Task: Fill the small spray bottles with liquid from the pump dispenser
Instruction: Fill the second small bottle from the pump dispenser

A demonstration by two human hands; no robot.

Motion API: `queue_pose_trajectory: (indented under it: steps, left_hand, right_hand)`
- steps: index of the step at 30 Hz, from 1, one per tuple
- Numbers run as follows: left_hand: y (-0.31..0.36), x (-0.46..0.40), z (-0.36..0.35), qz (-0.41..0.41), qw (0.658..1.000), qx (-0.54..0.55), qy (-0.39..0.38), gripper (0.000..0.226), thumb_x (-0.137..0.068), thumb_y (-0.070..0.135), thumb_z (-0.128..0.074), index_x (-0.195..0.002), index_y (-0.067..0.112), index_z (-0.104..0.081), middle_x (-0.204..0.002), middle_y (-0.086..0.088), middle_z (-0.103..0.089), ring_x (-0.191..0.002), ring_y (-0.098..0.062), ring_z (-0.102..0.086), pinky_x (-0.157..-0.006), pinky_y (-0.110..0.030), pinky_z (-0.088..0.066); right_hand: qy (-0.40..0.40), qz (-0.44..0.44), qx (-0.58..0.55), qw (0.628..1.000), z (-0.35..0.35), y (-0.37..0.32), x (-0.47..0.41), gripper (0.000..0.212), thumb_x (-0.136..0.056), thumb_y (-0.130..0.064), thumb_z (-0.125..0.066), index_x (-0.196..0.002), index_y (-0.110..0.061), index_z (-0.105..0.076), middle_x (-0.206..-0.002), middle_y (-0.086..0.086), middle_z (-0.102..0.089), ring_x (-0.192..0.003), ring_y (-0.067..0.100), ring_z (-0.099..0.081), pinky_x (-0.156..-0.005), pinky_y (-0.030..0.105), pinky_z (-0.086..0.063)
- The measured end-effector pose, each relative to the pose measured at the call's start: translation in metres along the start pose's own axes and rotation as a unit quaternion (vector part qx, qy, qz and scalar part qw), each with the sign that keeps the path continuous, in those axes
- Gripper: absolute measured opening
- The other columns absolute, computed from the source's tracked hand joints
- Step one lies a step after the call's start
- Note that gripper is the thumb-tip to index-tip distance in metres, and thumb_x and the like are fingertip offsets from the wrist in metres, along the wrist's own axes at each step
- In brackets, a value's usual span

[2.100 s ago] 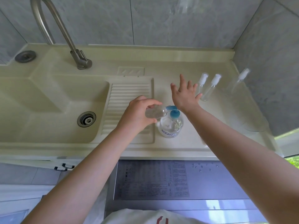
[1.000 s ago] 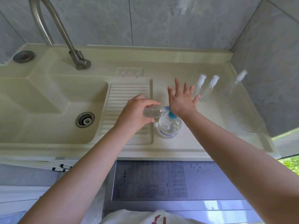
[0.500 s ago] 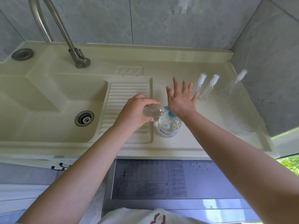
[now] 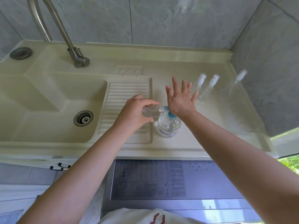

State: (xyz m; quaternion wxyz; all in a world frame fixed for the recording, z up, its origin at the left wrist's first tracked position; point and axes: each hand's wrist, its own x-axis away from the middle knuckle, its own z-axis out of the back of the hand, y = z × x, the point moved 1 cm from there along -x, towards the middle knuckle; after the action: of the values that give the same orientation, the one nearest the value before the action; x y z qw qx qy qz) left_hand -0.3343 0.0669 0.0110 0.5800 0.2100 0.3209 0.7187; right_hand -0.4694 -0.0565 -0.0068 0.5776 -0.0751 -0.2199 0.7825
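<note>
My left hand [image 4: 135, 113] grips a small clear spray bottle [image 4: 152, 111], uncapped and tilted sideways, with its mouth against the blue nozzle of the pump dispenser [image 4: 168, 126]. The dispenser is a clear round bottle with a blue pump head, standing on the counter beside the ribbed drainboard. My right hand [image 4: 180, 97] has its fingers spread straight and its heel pressing down on the pump head. Two capped spray bottles [image 4: 204, 89] lie side by side further right. A third capped spray bottle [image 4: 237, 81] stands near the right wall.
A beige sink basin [image 4: 48, 101] with a steel drain lies to the left, and a tall steel faucet [image 4: 71, 46] rises behind it. The ribbed drainboard [image 4: 126, 91] sits between basin and dispenser. Grey tile walls close the back and right. A grey appliance top [image 4: 178, 180] lies below the counter edge.
My right hand has lowered from hovering above the dispenser onto the pump head and kept pressing it. The left hand has held the small bottle at the nozzle throughout.
</note>
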Motion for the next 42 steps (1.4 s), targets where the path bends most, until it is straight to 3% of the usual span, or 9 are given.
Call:
queue_pose_trajectory:
  steps: [3, 6, 9, 13, 19, 28, 35, 39, 42]
  left_hand:
    - [-0.001, 0.0, 0.001, -0.001, 1.0, -0.001, 0.002, 0.065, -0.061, 0.008, -0.09, -0.117, 0.034, -0.071, -0.1, 0.004, -0.06, -0.094, -0.011, -0.061, -0.094, -0.024, -0.048]
    - [0.0, 0.001, 0.002, -0.003, 1.0, -0.004, 0.002, 0.065, -0.061, 0.008, -0.09, -0.117, 0.033, -0.071, -0.1, 0.004, -0.06, -0.092, -0.009, -0.06, -0.085, -0.005, -0.04]
    - [0.002, 0.0, 0.004, -0.009, 1.0, 0.0, 0.001, 0.065, -0.06, 0.006, -0.091, -0.116, 0.033, -0.071, -0.099, 0.004, -0.06, -0.091, -0.008, -0.061, -0.082, 0.002, -0.036]
    - [0.002, 0.001, 0.006, -0.014, 1.0, 0.001, -0.003, 0.065, -0.059, 0.007, -0.091, -0.115, 0.033, -0.071, -0.097, 0.005, -0.06, -0.09, -0.01, -0.063, -0.082, 0.0, -0.038]
    - [0.004, 0.003, 0.009, -0.009, 1.0, -0.007, -0.016, 0.064, -0.06, 0.01, -0.092, -0.115, 0.035, -0.071, -0.095, 0.01, -0.058, -0.089, -0.009, -0.062, -0.088, -0.017, -0.047]
    - [0.004, 0.004, 0.011, 0.007, 0.999, -0.01, -0.035, 0.065, -0.06, 0.01, -0.092, -0.116, 0.036, -0.07, -0.097, 0.008, -0.059, -0.09, -0.009, -0.062, -0.079, -0.002, -0.038]
    - [0.006, 0.005, 0.008, 0.007, 1.0, 0.0, -0.027, 0.065, -0.061, 0.009, -0.091, -0.117, 0.034, -0.07, -0.1, 0.005, -0.061, -0.09, -0.009, -0.062, -0.078, 0.0, -0.037]
    - [0.006, 0.005, 0.007, 0.004, 1.0, -0.001, -0.02, 0.066, -0.061, 0.01, -0.091, -0.118, 0.034, -0.07, -0.099, 0.005, -0.061, -0.092, -0.01, -0.063, -0.085, -0.01, -0.043]
    - [0.005, 0.005, 0.005, 0.002, 1.0, -0.002, -0.015, 0.065, -0.061, 0.01, -0.091, -0.118, 0.034, -0.07, -0.099, 0.004, -0.061, -0.091, -0.01, -0.062, -0.083, -0.006, -0.042]
  right_hand:
    - [-0.001, -0.011, -0.035, 0.999, 0.005, -0.001, -0.001, 0.061, -0.104, -0.056, -0.017, -0.16, -0.037, -0.003, -0.168, 0.009, 0.004, -0.153, 0.027, 0.015, -0.12, 0.057, 0.013]
    - [0.015, -0.004, -0.048, 0.999, 0.009, -0.001, -0.001, 0.061, -0.103, -0.058, -0.018, -0.16, -0.037, -0.005, -0.168, 0.008, 0.003, -0.153, 0.027, 0.015, -0.119, 0.056, 0.014]
    - [0.014, 0.02, -0.048, 0.999, 0.011, -0.002, -0.002, 0.061, -0.104, -0.057, -0.018, -0.16, -0.036, -0.005, -0.168, 0.008, 0.005, -0.153, 0.025, 0.019, -0.119, 0.054, 0.015]
    - [0.0, 0.043, -0.051, 0.998, 0.012, -0.002, -0.003, 0.062, -0.104, -0.058, -0.017, -0.16, -0.036, -0.004, -0.168, 0.008, 0.007, -0.152, 0.026, 0.022, -0.12, 0.052, 0.015]
    - [0.0, 0.082, -0.043, 0.996, 0.011, -0.003, -0.006, 0.061, -0.104, -0.058, -0.017, -0.16, -0.035, -0.005, -0.168, 0.009, 0.005, -0.152, 0.027, 0.021, -0.121, 0.052, 0.013]
    - [-0.017, 0.102, -0.037, 0.994, 0.017, -0.006, -0.007, 0.063, -0.103, -0.059, -0.018, -0.16, -0.035, -0.005, -0.168, 0.008, 0.001, -0.153, 0.026, 0.019, -0.122, 0.05, 0.013]
    - [-0.009, 0.041, -0.038, 0.998, 0.012, -0.001, -0.005, 0.061, -0.104, -0.055, -0.021, -0.16, -0.034, -0.007, -0.168, 0.008, -0.007, -0.153, 0.028, 0.015, -0.121, 0.053, 0.011]
    - [0.021, 0.031, 0.017, 0.999, 0.009, -0.002, 0.0, 0.057, -0.106, -0.049, -0.018, -0.16, -0.033, -0.007, -0.168, 0.006, -0.007, -0.154, 0.027, 0.013, -0.122, 0.053, 0.009]
    - [0.05, 0.03, 0.04, 0.997, 0.012, -0.002, 0.001, 0.059, -0.105, -0.052, -0.017, -0.16, -0.033, -0.007, -0.168, 0.006, -0.006, -0.154, 0.028, 0.013, -0.122, 0.054, 0.01]
